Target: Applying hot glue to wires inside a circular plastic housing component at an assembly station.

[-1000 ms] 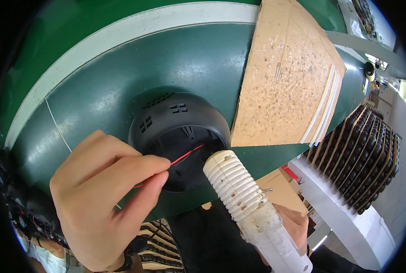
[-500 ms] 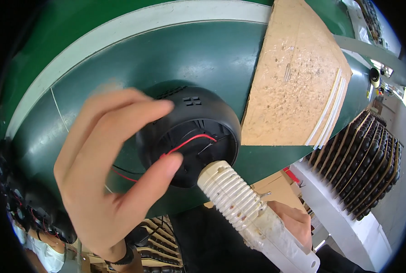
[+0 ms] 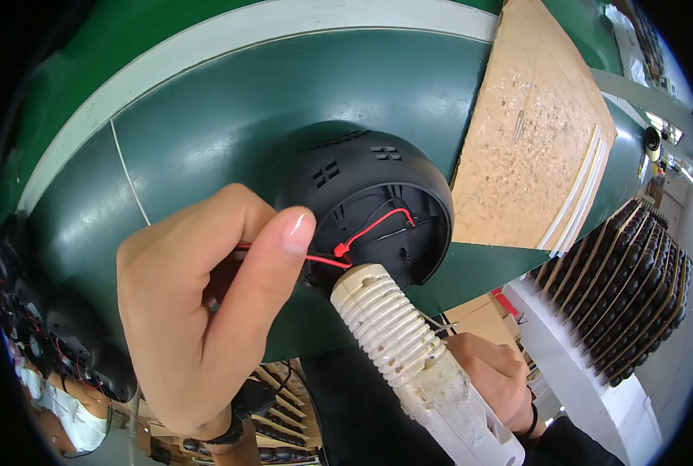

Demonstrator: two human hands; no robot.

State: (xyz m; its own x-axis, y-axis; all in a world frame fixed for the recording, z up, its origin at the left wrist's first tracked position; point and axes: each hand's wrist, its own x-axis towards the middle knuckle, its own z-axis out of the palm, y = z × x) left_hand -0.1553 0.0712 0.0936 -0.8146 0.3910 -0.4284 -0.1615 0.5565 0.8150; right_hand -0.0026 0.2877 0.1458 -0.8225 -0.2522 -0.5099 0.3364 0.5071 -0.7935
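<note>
A round black plastic housing [image 3: 362, 167] rests on the green work surface, its hollow side facing me. Inside it runs a red wire with a small red connector [image 3: 342, 250] at the rim, alongside a thin dark wire. My left hand [image 3: 195, 311] is just left of the housing, with thumb and fingers pinched on a red wire [image 3: 327, 259] that leads to the connector. My right hand [image 3: 488, 377] is wrapped around a white hot glue gun [image 3: 397, 334] with a ribbed, stained barrel. Its front end overlaps the lower rim of the housing; the tip is hidden.
A glue-spotted cardboard sheet [image 3: 529, 132] lies right of the housing, with white glue sticks [image 3: 576, 194] on it. Stacked layers of black round parts [image 3: 618, 291] stand far right. More black housings [image 3: 74, 342] line the left edge, near another person's white sleeve [image 3: 82, 415].
My left thumb and fingers, apart before, have closed on the red wire. The housing now sits further right and is turned, and the cardboard appears shifted right too.
</note>
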